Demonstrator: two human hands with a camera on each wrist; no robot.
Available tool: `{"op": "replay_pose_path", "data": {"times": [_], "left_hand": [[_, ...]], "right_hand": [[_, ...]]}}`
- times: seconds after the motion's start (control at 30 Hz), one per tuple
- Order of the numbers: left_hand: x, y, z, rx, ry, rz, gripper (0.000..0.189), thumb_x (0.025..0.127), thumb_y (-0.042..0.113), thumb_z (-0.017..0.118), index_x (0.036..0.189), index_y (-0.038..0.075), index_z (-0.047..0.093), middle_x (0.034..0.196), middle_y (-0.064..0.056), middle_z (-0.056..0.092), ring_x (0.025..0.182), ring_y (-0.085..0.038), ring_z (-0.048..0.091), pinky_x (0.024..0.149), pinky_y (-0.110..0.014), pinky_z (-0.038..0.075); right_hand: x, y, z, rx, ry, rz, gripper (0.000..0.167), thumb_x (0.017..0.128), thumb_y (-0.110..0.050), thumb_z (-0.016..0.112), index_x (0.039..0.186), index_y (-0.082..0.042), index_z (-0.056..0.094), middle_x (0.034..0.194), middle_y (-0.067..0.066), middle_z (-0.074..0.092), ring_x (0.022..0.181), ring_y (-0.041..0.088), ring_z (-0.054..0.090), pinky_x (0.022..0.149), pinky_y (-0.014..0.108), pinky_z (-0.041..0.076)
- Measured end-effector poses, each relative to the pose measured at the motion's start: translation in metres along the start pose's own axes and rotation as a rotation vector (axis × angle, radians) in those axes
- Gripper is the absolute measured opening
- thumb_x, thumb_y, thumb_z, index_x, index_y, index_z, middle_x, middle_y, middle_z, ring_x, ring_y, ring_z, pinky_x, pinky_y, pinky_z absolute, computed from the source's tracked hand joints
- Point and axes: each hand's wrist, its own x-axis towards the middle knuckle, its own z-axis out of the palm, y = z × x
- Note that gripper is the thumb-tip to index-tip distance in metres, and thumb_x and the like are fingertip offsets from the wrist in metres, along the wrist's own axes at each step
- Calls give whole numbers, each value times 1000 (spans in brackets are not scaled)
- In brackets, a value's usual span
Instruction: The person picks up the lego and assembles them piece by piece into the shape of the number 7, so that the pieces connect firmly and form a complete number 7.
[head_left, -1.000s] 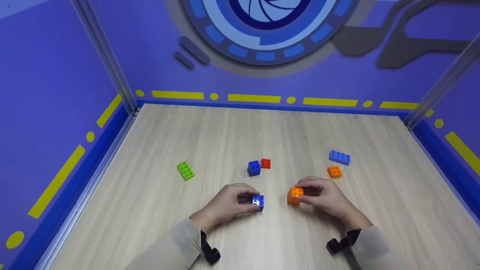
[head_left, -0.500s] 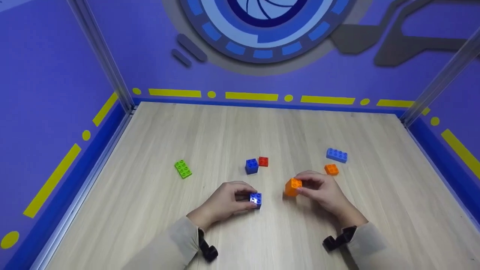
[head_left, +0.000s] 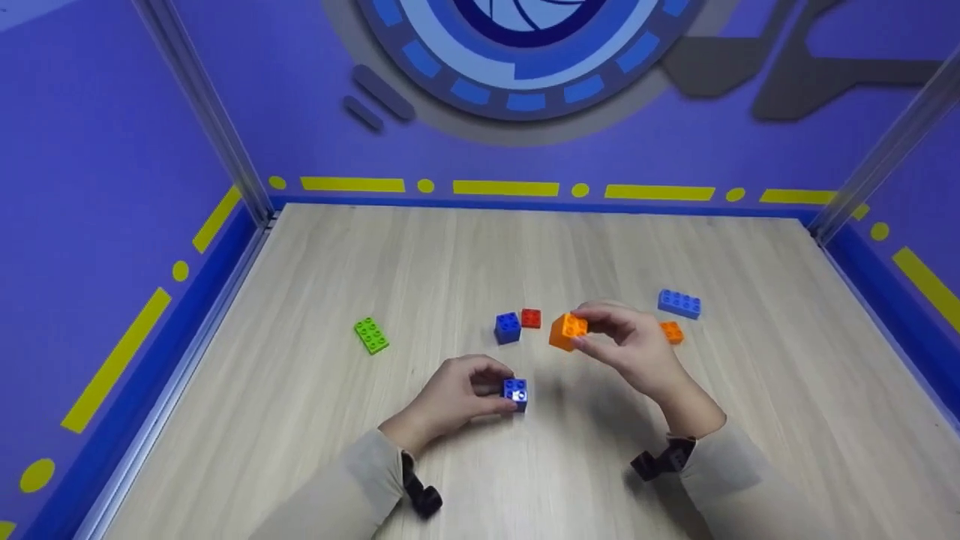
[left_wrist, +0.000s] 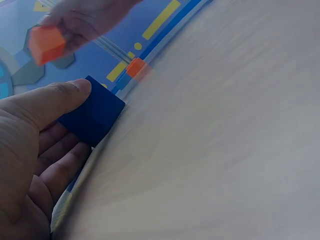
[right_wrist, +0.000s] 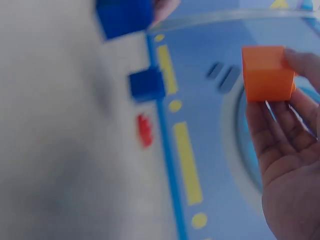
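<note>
My left hand (head_left: 457, 397) pinches a dark blue toy brick (head_left: 515, 394) between thumb and fingers, low at the tabletop; its studs face up. In the left wrist view the thumb lies over one side of this blue brick (left_wrist: 95, 112). Raised above the table, my right hand (head_left: 630, 345) holds a tall orange brick (head_left: 568, 332) by its side, a little tilted. The right wrist view shows the orange brick (right_wrist: 268, 74) between thumb and fingertips. A second dark blue brick (head_left: 508, 328) and a small red brick (head_left: 531, 318) stand close together just left of it.
On the left lies a green brick (head_left: 371, 335). Behind the right hand are a light blue brick (head_left: 679, 303) and a small orange brick (head_left: 672, 332), the latter partly hidden. Purple-blue panels (head_left: 517, 169) wall the wooden table (head_left: 420, 255) at the back and sides.
My right hand has lifted the orange brick off the table and carried it away from me and slightly left. The left hand stays where it was with the blue brick.
</note>
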Motion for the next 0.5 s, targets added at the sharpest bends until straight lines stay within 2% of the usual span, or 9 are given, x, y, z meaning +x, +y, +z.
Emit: {"op": "replay_pose_path", "data": {"times": [0.1,0.2,0.33,0.5], "left_hand": [[1,-1,-1,27,-6,15,37,93,15,95,127,9,82,129,-9,81,122,-24,81,106,-31,65],[2,-2,-2,70,-5,40,35,93,18,96,125,10,85,127,-7,83,119,-20,80,106,-31,65],[3,0,-3,114,7,77,36,92,22,96,125,11,86,124,-5,84,115,-15,80,105,-29,65],[2,1,-4,140,2,82,39,93,23,96,128,12,85,124,-2,84,115,-9,79,106,-25,63]], "right_hand": [[0,-8,10,41,30,-6,33,100,-5,85,133,-6,80,132,9,77,117,14,76,106,23,63],[-2,-11,20,62,26,-20,34,100,-2,84,133,-5,80,131,10,77,116,14,76,105,22,63],[-1,-10,30,88,7,-49,33,99,3,83,131,-1,80,129,15,76,115,13,76,105,19,62],[0,2,40,103,-42,-48,31,99,3,82,130,0,80,128,17,76,114,12,76,104,20,62]]}}
